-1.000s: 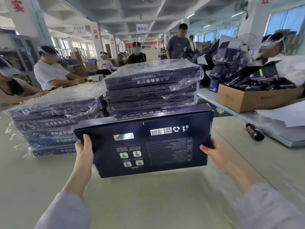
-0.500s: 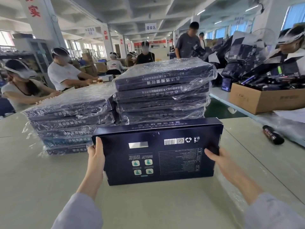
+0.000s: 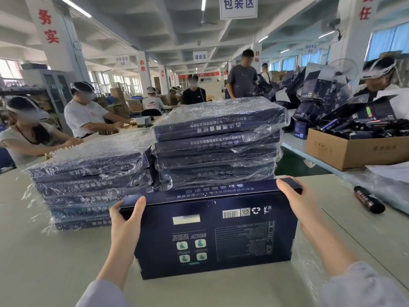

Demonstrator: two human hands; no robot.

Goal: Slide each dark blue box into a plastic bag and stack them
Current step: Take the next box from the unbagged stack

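Head camera: one pale, smooth table [image 3: 44, 262] carries two piles of flat boxes in crinkled clear bags, five in the left stack [image 3: 88, 185] and at least four in the right stack [image 3: 217, 142]. One unbagged dark blue box [image 3: 212, 235], matte card with a barcode and four icons, stands tilted just before the right stack. One brown carton [image 3: 354, 151] sits far right. The left hand [image 3: 126, 222] and right hand [image 3: 296, 202] grasp the box's ends. One dark bottle [image 3: 368, 199] lies nearby.

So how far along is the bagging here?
Done: two stacks of bagged boxes on the table, the left stack lower than the right stack. In hand: one box with no plastic over it, gripped at its far corners by the left hand and right hand. Left: bagging and stacking this box; whether more wait is unclear.
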